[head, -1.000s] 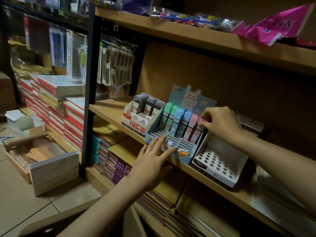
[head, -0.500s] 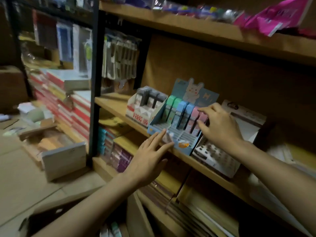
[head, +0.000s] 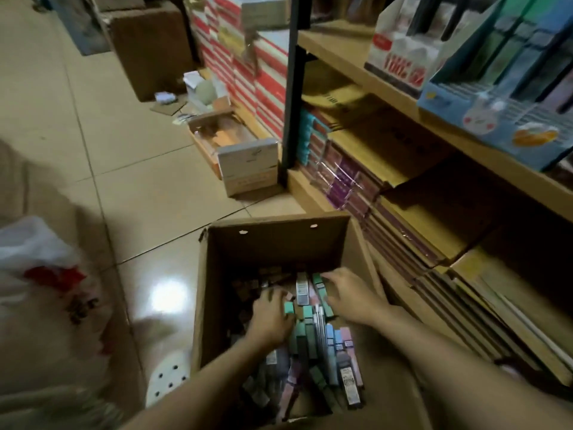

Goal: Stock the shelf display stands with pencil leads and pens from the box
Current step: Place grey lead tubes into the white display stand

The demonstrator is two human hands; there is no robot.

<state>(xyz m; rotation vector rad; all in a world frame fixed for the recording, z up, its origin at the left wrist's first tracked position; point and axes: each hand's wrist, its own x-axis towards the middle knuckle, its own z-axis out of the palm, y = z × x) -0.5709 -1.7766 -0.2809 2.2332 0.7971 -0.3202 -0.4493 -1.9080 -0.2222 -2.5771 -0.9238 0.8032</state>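
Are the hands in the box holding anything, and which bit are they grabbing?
The left hand curls round a small green pack at one end. The right hand lies spread on the packs, gripping nothing that shows.

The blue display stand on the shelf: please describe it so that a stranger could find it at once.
Start at the wooden shelf right of the black upright post. Two display stands sit on it side by side. The blue display stand is the nearer one, with a white rabbit on its front, while the white display stand beside it carries red print.
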